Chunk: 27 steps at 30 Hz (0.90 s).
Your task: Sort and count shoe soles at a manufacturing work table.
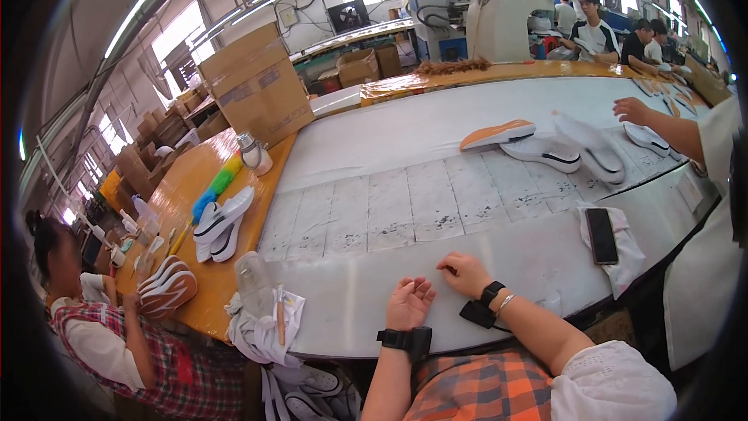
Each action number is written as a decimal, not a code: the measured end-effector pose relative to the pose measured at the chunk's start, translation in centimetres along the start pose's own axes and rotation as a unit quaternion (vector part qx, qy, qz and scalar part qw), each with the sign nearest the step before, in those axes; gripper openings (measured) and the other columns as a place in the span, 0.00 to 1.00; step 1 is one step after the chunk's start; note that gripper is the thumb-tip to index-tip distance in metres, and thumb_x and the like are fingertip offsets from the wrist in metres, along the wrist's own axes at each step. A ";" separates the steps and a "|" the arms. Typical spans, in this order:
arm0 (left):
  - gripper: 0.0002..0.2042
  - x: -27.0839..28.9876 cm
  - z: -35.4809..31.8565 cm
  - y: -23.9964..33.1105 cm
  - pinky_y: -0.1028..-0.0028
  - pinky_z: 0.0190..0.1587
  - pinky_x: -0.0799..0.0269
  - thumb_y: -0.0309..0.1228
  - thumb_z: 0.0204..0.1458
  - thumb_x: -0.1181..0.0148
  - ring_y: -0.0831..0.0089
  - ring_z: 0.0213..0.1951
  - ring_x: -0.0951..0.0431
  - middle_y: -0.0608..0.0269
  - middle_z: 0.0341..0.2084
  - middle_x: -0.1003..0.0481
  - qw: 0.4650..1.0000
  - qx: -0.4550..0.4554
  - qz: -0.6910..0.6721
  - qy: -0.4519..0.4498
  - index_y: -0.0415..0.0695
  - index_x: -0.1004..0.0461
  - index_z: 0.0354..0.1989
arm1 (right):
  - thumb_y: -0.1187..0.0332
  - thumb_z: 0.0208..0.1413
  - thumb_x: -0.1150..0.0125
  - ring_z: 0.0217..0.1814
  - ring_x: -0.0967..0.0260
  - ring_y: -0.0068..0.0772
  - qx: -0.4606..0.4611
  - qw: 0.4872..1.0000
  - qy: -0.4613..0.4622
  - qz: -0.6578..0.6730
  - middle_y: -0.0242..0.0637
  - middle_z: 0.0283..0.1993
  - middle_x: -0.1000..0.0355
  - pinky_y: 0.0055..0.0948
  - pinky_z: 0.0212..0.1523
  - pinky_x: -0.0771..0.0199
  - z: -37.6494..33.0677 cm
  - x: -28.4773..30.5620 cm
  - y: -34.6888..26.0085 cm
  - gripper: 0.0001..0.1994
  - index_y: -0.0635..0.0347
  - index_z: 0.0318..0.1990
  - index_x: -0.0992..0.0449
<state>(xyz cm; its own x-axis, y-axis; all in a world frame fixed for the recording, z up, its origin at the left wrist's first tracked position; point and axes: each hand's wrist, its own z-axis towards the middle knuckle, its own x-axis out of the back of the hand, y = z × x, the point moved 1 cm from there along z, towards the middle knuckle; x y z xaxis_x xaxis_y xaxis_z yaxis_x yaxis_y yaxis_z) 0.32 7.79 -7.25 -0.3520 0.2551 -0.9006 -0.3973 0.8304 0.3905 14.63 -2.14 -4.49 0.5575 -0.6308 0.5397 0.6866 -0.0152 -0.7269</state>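
My left hand (411, 302) rests palm up above the near edge of the pale work table (343, 284). Its fingers are loosely curled but apart, and it holds nothing. Close by on the right, my right hand (465, 275) is bent inward with its fingers drawn together; nothing shows in them. Farther off lie an orange-topped shoe sole (499, 135), a white sole with a dark line (541, 153) and a pale sole (590, 148) crossing over it. Neither hand touches these.
At right, a phone (601, 235) lies on a white cloth (627, 245); a co-worker's hand (635, 111) reaches in beyond it. Left are a clear sole-shaped piece (253, 281), a wooden-handled tool (280, 316), stacked white soles (224, 222) and a metal can (253, 152). Another person holds orange soles (167, 290).
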 end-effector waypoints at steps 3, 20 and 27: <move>0.05 0.2 0.1 0.0 0.62 0.43 0.31 0.24 0.51 0.53 0.64 0.38 0.27 0.58 0.33 0.27 1.000 -0.001 0.000 -0.007 0.47 0.31 0.33 | 0.75 0.44 0.48 0.29 0.31 0.39 0.004 1.000 -0.002 -0.004 0.41 0.30 0.30 0.28 0.30 0.31 0.1 0.1 -0.1 0.05 0.61 0.30 0.27; 0.06 0.4 -0.5 0.0 0.59 0.40 0.30 0.22 0.49 0.53 0.62 0.36 0.27 0.57 0.31 0.27 1.000 0.000 -0.025 -0.006 0.47 0.31 0.32 | 0.71 0.49 0.45 0.39 0.33 0.22 -0.371 0.861 -0.001 0.349 0.33 0.39 0.30 0.23 0.37 0.31 4.1 18.4 12.2 0.12 0.62 0.42 0.29; 0.10 0.7 0.8 -0.5 0.56 0.45 0.34 0.27 0.50 0.54 0.59 0.42 0.29 0.54 0.41 0.30 0.999 0.024 0.010 -0.044 0.47 0.34 0.42 | 0.73 0.45 0.48 0.23 0.34 0.26 -0.386 0.713 0.381 0.444 0.32 0.21 0.34 0.21 0.24 0.31 4.9 33.3 23.9 0.03 0.60 0.24 0.33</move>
<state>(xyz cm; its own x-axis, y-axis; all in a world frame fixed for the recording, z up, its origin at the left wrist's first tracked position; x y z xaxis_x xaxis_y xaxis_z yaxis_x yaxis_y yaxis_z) 0.95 7.98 -8.25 -0.2829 0.3127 -0.9068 -0.3486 0.8472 0.4009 51.92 -19.71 -1.81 -0.0042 -0.8914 -0.4533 -0.4044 0.4160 -0.8145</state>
